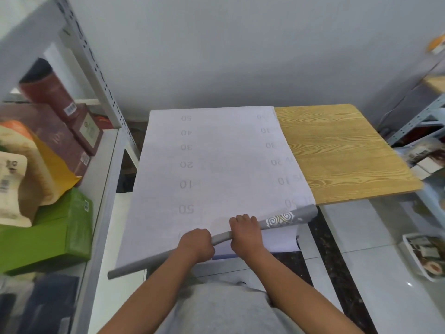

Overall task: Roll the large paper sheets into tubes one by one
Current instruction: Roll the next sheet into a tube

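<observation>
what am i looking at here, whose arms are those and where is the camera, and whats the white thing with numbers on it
There is no machine here. The single picture comes from a wide-angle camera worn on a person's head, looking forward and down, so the two bare arms at the bottom are that person's own.

The white thing is a large paper sheet spread over a wooden table. Faint numbers are printed on it, and they appear mirrored.

The near edge of the sheet is already wound into a thin grey roll with a white swirl pattern on it. The left hand and the right hand both grip that roll, side by side near its middle.

On the left stands a metal shelf with a green box and brown boxes.
</observation>
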